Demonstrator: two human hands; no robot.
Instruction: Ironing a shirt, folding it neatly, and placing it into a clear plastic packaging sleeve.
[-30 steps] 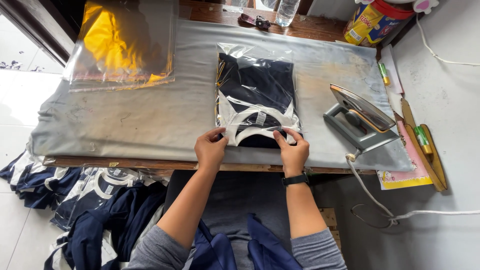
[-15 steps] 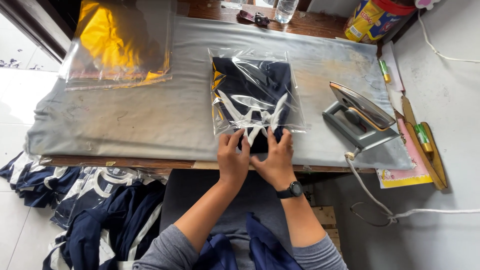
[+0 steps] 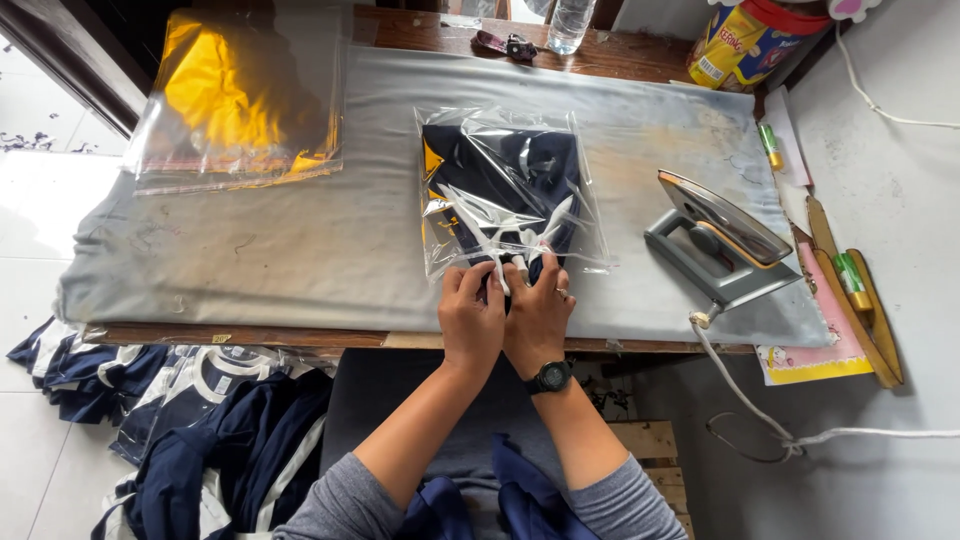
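A folded navy and white shirt lies inside a clear plastic bag (image 3: 505,185) on the grey padded ironing table (image 3: 300,250). My left hand (image 3: 470,315) and my right hand (image 3: 537,310) sit side by side at the bag's near end, fingers pressing down on the folded flap. A black watch is on my right wrist. Both hands touch each other over the bag's lower middle.
An iron (image 3: 720,235) rests on its side at the right, its cord trailing off the table. A stack of clear bags with yellow backing (image 3: 235,95) lies at the far left. Bagged navy shirts (image 3: 170,400) pile on the floor at left. A water bottle (image 3: 570,22) stands at the back.
My hands have come together from the bag's two near corners to its middle, folding the flap. The bag sits slightly further from the table's edge.
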